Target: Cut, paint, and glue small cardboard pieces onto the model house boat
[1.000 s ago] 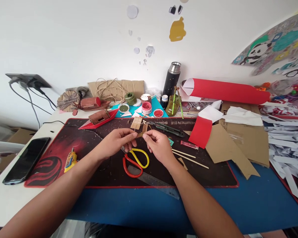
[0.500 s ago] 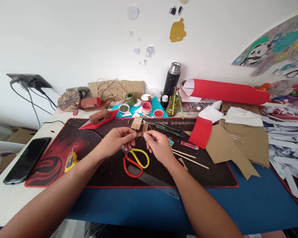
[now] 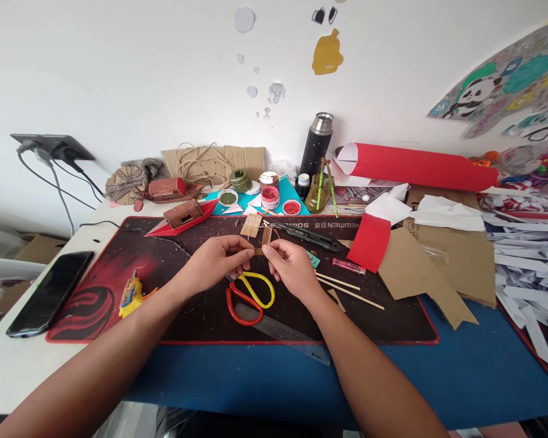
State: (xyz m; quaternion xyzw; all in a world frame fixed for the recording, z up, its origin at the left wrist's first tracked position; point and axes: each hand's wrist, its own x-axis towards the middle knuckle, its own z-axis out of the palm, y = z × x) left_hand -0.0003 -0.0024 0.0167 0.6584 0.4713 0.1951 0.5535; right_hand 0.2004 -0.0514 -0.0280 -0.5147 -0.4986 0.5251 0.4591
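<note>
Left hand (image 3: 223,260) has shifted slightly toward the right hand (image 3: 291,267), hiding more of the small brown strip (image 3: 258,251). On the near side, scissors (image 3: 272,293) lie with 2 handles toward the person, seemingly for easy reach. Beyond them, thumbs and fingertips pinch together on the strip between the hands, likely steadying its 2 ends; what shows looks flat, narrow. Paint pots (image 3: 270,198) stand farther off.
</note>
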